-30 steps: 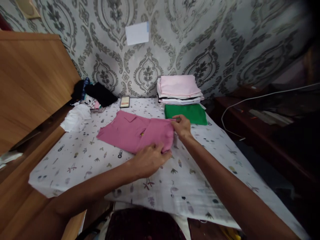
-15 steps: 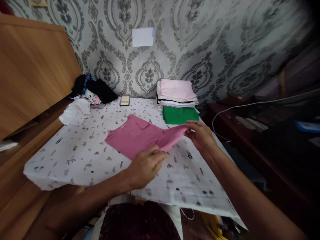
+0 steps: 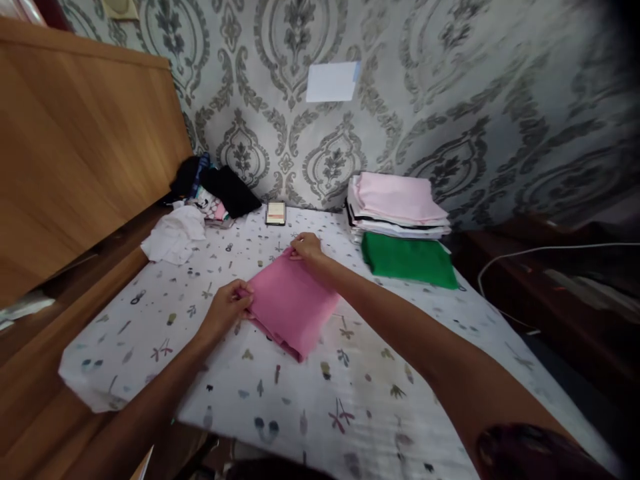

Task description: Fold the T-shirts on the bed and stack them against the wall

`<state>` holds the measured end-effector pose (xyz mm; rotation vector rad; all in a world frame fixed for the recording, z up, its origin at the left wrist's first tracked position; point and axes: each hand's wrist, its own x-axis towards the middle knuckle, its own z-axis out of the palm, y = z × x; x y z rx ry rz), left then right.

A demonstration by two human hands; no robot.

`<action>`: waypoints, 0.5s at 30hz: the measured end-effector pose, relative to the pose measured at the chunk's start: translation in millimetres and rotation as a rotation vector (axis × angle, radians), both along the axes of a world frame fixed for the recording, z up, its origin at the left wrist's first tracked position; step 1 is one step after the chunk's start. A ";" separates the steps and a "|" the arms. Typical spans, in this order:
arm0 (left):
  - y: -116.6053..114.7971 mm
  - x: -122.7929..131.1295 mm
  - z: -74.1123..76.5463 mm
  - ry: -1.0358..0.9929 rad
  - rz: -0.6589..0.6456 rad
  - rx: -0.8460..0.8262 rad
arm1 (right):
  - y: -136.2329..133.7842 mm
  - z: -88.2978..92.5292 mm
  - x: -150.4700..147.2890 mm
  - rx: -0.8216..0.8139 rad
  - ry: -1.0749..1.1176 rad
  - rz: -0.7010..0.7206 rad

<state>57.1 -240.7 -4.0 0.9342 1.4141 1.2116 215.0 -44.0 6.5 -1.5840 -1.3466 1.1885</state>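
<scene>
A pink shirt (image 3: 295, 303), folded into a rough square, lies on the white patterned cloth (image 3: 240, 393) that covers the table. My left hand (image 3: 230, 303) pinches its left corner between thumb and fingers. At the far corner, my right hand (image 3: 306, 247) is closed on the shirt's edge, and my right forearm passes over the shirt's right side. To the right lies a folded green garment (image 3: 407, 260), in front of a stack of folded clothes (image 3: 397, 200) with a pale pink piece on top.
A loose heap of dark clothes (image 3: 230, 190) and a crumpled white garment (image 3: 175, 233) lie at the back left, beside a wooden cabinet (image 3: 90, 147). A phone-like device (image 3: 275, 213) sits near the wall. A white cable (image 3: 550, 249) runs along the right.
The pink shirt's right part has been folded over to the left, making a smaller square. Both hands have moved left, the right one to the far corner. The camera view has shifted.
</scene>
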 end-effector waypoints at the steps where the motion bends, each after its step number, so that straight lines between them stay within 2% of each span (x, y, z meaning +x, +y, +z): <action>1: 1.8 -3.0 -4.2 0.000 -0.001 -0.013 | 3.9 -6.6 -2.9 -0.010 -0.015 0.015; 4: 4.8 -6.9 -10.4 0.040 -0.023 0.002 | 12.8 -16.8 -5.8 -0.015 -0.032 0.067; 8: 3.9 -12.0 -7.9 0.232 -0.098 -0.022 | 16.3 -14.4 -6.0 0.007 -0.012 0.166; 10: -0.9 -15.6 -1.0 0.490 -0.160 -0.016 | 12.5 -11.2 -1.5 0.044 0.012 0.222; 12: -7.5 -17.2 10.1 0.841 -0.190 0.008 | 5.3 -8.4 8.9 0.109 0.036 0.260; 15: -11.5 -10.1 26.7 1.312 -0.155 0.091 | -8.4 -6.7 30.8 0.351 -0.132 0.333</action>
